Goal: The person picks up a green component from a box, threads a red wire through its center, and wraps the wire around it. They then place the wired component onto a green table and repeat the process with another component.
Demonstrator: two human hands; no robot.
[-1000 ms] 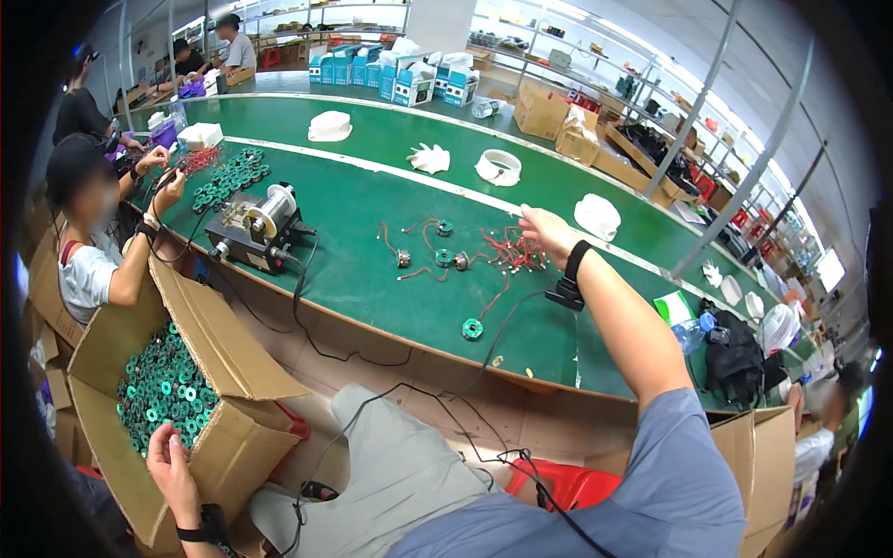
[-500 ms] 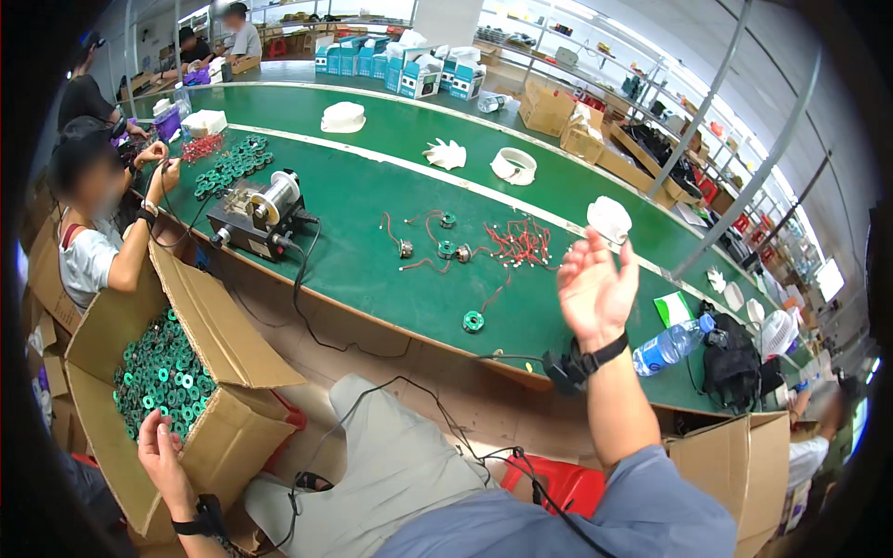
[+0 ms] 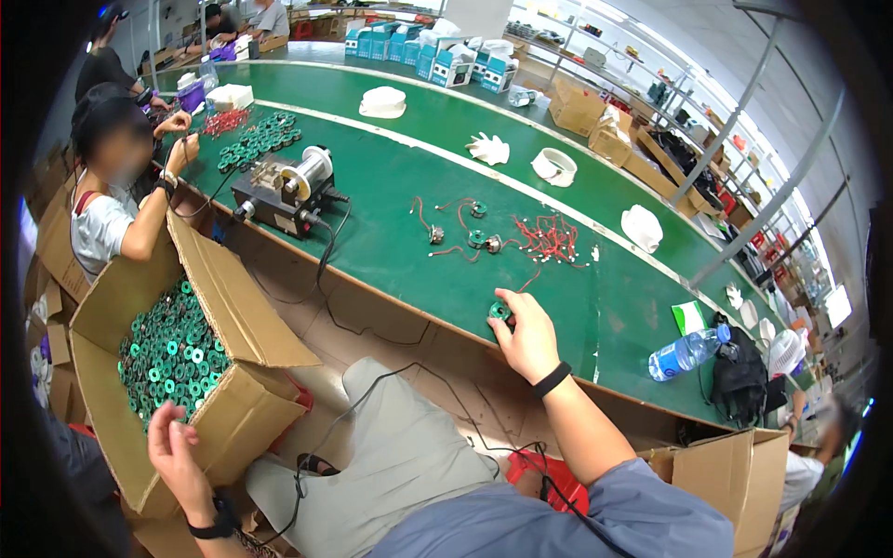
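Observation:
At the near edge of the green bench [image 3: 400, 270], my right hand [image 3: 528, 339] has its thumb and forefinger around a small green ring-shaped motor stator [image 3: 499, 310] with a red wire. My left hand [image 3: 179, 456] hovers at the near side of an open cardboard box [image 3: 265, 339], fingers loosely bent and apart, with nothing seen in them. A heap of similar green stators [image 3: 172, 349] lies inside that box. Beyond my right hand are a few stators [image 3: 477, 239] with red leads and a tangle of red wires [image 3: 551, 239].
A black machine with a metal spool [image 3: 288, 191] stands on the bench, its cable hanging over the edge. To the left, a co-worker [image 3: 116, 186] handles a thin cable near more stators [image 3: 260, 139]. A water bottle [image 3: 688, 353] and black bag [image 3: 741, 381] lie right.
My right hand has come down and left from above the bench and closed around the stator at the near edge. My left hand has stayed near the box, shifting slightly. The view has shifted.

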